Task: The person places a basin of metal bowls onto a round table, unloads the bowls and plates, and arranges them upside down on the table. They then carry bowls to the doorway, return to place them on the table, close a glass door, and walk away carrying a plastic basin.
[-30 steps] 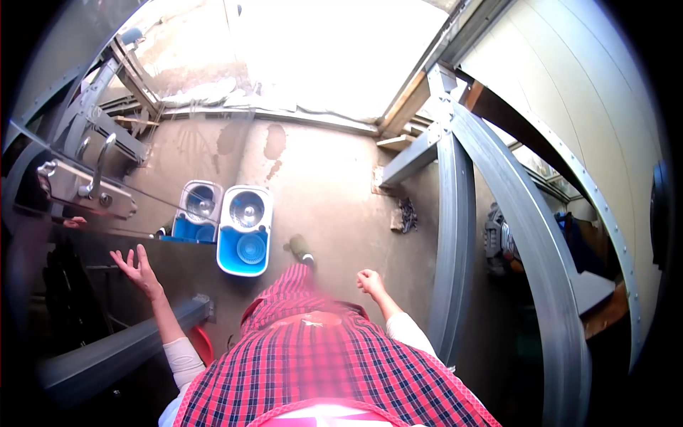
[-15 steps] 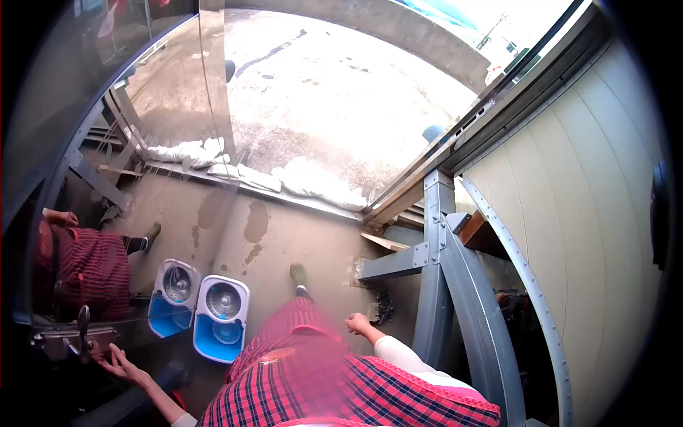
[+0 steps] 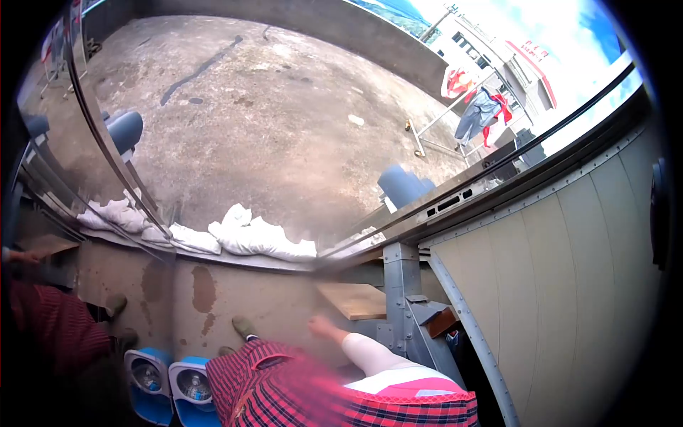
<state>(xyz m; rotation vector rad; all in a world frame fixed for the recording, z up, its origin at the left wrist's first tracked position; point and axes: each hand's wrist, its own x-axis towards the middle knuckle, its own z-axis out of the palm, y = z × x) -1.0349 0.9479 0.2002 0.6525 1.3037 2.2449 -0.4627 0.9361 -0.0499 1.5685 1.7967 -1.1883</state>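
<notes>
My right hand (image 3: 324, 327) hangs in front of me with its fingers curled in, somewhat blurred, over the floor beside a wooden board (image 3: 356, 300). Nothing can be made out in it. My left hand is out of the frame. A blue and white mop bucket (image 3: 192, 388) stands on the floor at the lower left, beside my red checked apron (image 3: 284, 381). Its reflection shows in the glass to its left.
White sandbags (image 3: 260, 237) lie along the door sill. Outside are a concrete yard (image 3: 284, 128), a grey-blue cylindrical object (image 3: 403, 186) and a rack with clothes (image 3: 478, 114). A steel post (image 3: 402, 277) and a panelled wall (image 3: 555, 263) stand at the right.
The view has swung up and forward to the doorway. My left hand, near the door handle half a second ago, has left the frame. The bucket now sits lower, and my foot has moved nearer the sill.
</notes>
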